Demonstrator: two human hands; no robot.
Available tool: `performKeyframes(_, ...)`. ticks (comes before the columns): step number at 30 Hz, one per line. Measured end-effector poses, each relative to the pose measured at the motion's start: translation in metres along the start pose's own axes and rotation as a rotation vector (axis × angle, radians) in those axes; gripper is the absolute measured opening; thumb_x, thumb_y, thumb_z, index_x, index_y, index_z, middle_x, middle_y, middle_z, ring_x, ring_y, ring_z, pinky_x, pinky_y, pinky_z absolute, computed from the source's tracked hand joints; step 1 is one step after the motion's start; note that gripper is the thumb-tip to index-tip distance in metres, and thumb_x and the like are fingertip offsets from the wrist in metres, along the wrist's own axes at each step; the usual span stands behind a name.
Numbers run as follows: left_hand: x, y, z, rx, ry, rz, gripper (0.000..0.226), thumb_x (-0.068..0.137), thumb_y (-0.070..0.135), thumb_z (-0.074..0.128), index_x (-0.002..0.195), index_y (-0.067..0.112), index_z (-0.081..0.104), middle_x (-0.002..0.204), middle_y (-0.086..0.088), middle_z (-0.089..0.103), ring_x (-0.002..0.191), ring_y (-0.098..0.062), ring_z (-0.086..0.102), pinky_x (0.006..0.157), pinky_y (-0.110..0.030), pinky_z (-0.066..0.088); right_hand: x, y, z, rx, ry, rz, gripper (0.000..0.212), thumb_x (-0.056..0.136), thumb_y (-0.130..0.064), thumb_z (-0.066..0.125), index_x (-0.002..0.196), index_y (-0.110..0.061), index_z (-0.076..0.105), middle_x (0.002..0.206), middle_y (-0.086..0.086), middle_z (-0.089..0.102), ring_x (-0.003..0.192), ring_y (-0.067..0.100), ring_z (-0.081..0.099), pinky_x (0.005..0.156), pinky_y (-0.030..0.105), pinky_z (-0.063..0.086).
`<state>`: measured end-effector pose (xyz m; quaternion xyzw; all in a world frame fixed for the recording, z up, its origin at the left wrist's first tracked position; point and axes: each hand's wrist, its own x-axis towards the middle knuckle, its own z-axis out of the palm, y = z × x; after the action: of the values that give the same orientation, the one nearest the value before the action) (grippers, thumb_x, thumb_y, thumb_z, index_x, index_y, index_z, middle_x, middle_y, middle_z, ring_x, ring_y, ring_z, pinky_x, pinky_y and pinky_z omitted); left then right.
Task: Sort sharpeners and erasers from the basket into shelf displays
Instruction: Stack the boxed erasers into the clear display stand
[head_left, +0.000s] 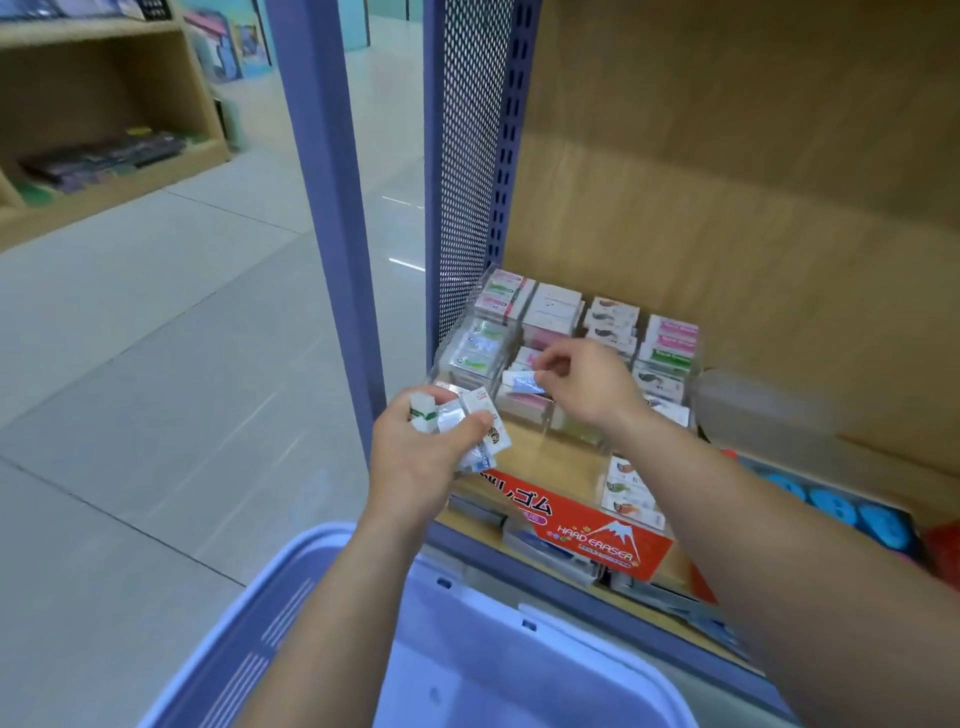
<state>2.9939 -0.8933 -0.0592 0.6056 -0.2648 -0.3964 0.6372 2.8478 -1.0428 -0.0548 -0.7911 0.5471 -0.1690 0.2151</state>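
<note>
At ten o'clock in the view a wooden shelf (104, 171) holds dark flat packs, too blurred to name. Down at seven o'clock the pale blue basket (291, 582) sits under both forearms, its rim just below the left wrist. The left hand (421, 457) is at the centre of the view with its fingers curled tight round a bundle of erasers (470, 423). These are small wrapped blocks, white with green and silver on them, and the thumb presses across their front (how many there are cannot be told). Just at two o'clock from that bundle, the right hand (589, 387) reaches in over the clear display (670, 364). Its thumb and fingertips pinch a single eraser (522, 383) in a blue-and-white wrapper, and the other fingers are loosely bent. This eraser hangs above a compartment in the middle of the display, touching or just clear of the pink packs below; which cannot be told. Stacks of packaged erasers fill the compartments behind it. A red label (592, 532) reading HARD ERASER lies at five o'clock from the hands, on the shelf's front edge. Blue round items (831, 505) lie at four o'clock, well apart from both hands.
</note>
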Motion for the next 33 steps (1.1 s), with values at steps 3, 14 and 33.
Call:
performKeyframes(3, 0.004, -0.007, -0.001, -0.032, -0.002, -0.028, 0.026, 0.076, 0.004, 0.085, 0.091, 0.01, 0.065, 0.079, -0.008, 0.072, 0.067, -0.015, 0.071, 0.054, -0.028, 0.058, 0.002, 0.003, -0.004, -0.171, -0.092, -0.105, 0.019, 0.096, -0.017, 0.06, 0.101, -0.02, 0.078, 0.101, -0.001, 0.075, 0.085, 0.018, 0.068, 0.072, 0.029, 0.05)
performKeyframes(14, 0.002, -0.004, 0.003, -0.085, -0.09, -0.002, 0.018, 0.082, 0.012, 0.08, 0.093, 0.013, 0.065, 0.071, 0.001, 0.071, 0.059, -0.013, 0.066, 0.051, -0.026, 0.053, -0.089, -0.025, 0.005, 0.654, -0.197, -0.058, 0.028, 0.096, -0.018, 0.066, 0.124, -0.023, 0.069, 0.088, -0.003, 0.068, 0.079, 0.016, 0.069, 0.073, 0.03, 0.057)
performKeyframes(33, -0.025, 0.001, 0.04, 0.016, -0.149, -0.043, 0.022, 0.08, 0.018, 0.082, 0.095, 0.016, 0.066, 0.07, 0.0, 0.069, 0.057, -0.014, 0.066, 0.049, -0.027, 0.054, -0.115, 0.031, -0.054, 1.021, 0.021, 0.207, 0.022, 0.092, 0.001, 0.066, 0.096, -0.013, 0.05, 0.086, 0.013, 0.074, 0.073, 0.025, 0.072, 0.072, 0.034, 0.061)
